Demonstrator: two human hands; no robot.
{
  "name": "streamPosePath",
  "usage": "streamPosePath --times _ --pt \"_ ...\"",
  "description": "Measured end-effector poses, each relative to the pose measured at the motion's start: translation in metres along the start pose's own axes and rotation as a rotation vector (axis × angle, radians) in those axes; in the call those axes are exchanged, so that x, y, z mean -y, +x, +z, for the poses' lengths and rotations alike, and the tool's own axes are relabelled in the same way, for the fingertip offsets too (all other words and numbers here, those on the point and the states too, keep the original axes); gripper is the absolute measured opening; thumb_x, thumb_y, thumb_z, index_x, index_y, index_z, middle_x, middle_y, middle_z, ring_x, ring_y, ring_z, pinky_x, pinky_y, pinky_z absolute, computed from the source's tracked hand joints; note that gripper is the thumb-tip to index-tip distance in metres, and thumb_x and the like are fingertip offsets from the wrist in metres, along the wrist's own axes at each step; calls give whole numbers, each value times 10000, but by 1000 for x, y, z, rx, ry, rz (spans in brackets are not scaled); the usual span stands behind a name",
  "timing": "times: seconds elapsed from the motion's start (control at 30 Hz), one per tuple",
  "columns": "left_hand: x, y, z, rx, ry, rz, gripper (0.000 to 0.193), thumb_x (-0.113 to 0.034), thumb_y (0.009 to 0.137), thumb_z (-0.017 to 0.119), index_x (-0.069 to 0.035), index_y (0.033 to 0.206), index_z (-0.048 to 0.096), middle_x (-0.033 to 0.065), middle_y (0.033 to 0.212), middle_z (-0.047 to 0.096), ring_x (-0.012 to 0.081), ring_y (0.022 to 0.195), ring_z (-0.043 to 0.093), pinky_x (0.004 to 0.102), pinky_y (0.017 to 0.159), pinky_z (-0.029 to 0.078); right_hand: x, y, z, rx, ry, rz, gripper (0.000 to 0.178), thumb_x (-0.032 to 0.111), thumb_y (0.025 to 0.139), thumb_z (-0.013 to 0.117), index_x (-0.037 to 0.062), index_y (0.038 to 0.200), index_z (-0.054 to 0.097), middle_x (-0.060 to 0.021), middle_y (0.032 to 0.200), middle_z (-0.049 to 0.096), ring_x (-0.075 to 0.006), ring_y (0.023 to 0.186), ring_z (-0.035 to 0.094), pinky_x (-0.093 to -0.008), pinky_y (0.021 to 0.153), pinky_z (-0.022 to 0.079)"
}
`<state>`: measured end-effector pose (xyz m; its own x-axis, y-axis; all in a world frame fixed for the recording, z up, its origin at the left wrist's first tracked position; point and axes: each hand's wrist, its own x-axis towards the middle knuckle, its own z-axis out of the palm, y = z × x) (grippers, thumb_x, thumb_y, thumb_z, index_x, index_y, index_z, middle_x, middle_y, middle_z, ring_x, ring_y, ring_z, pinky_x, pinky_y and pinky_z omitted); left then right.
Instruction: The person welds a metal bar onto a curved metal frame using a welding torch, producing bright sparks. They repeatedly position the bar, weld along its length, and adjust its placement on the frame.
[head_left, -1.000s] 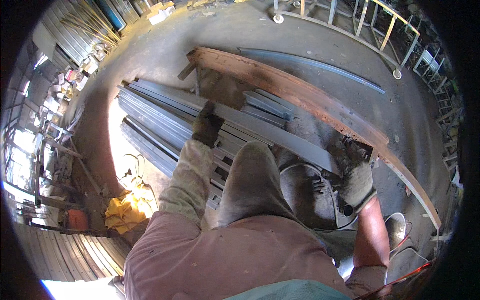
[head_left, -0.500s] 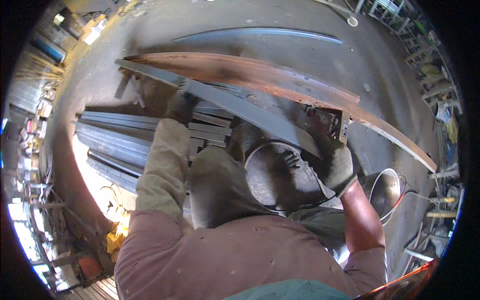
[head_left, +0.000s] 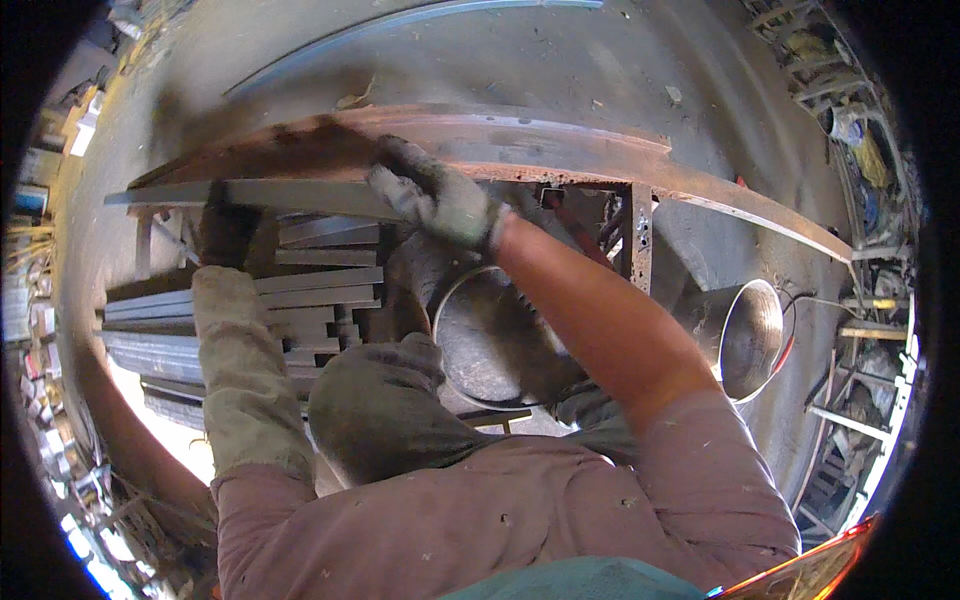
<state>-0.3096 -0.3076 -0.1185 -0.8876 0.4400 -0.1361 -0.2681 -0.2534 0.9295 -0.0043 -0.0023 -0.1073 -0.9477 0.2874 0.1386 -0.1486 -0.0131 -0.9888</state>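
- Grey bar (head_left: 305, 196), flat and long: runs left to right in front of the person, along the near edge of the rusty beam (head_left: 500, 140); whether it rests on the beam, can't tell.
- Left hand (head_left: 230, 228), dark glove: on the bar toward its left part, fingers bent over it, closed round it; underside hidden.
- Right hand (head_left: 445, 205), lighter grey glove: at the bar's right end, fingers partly bent, tips reaching toward the beam — how firmly it holds, or whether it only touches, can't tell.
- Left forearm in a beige sleeve (head_left: 250, 360); right forearm (head_left: 610, 310) bare, crossing toward the middle.
- Rusty beam: long, wide, looks curved in this lens; perforated upright (head_left: 640, 240) under its right part.
- Stack of grey bars (head_left: 150, 345): near and below the left hand, partly behind the sleeve.
- Short grey bars (head_left: 325, 235): between the hands, nearer the person than the held bar.
- Round-rimmed grey thing (head_left: 495, 340): just beside the bent knee (head_left: 385, 400); kind unclear.
- Metal bucket (head_left: 755, 335): right side, tipped, mouth showing.
- Blue strip (head_left: 420, 17): on the floor (head_left: 590, 65), well beyond the beam.
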Motion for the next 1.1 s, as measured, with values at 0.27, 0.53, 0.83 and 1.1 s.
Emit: streamPosePath --times 0.27,0.53,0.83,1.1 --pt "-8 84 -91 -35 -99 -237 384 -428 1130 781 -126 1368 776 100 1249 813 304 1143 768 477 1011 648 2 54 -19 215 -943 28 761 593 1169 578 127 1765 505 -243 1828 450 -438 1739 324 -528 1446 216" --pt "-16 98 -119 66 5 -394 455 -495 1114 787 -99 1339 792 92 1097 798 261 892 749 442 801 628 46 -137 -271 28 -1431 1 794 506 1105 701 74 1739 497 -256 1764 511 -455 1633 487 -551 1379 356" --pt "-21 142 -120 183 885 -386 448 -498 1111 732 -93 1304 746 80 915 732 268 733 679 416 687 586 184 -389 -410 -292 -1644 573 455 217 1210 650 31 1625 646 -261 1615 675 -367 1517 654 -480 1294 492" --pt "-4 160 -125 490 1933 449 266 -280 1068 719 -73 1213 801 208 1067 818 442 1005 807 554 877 640 172 -283 -225 -237 -1100 551 508 201 1151 745 16 1612 640 -223 1556 714 -375 1484 660 -470 1262 493"
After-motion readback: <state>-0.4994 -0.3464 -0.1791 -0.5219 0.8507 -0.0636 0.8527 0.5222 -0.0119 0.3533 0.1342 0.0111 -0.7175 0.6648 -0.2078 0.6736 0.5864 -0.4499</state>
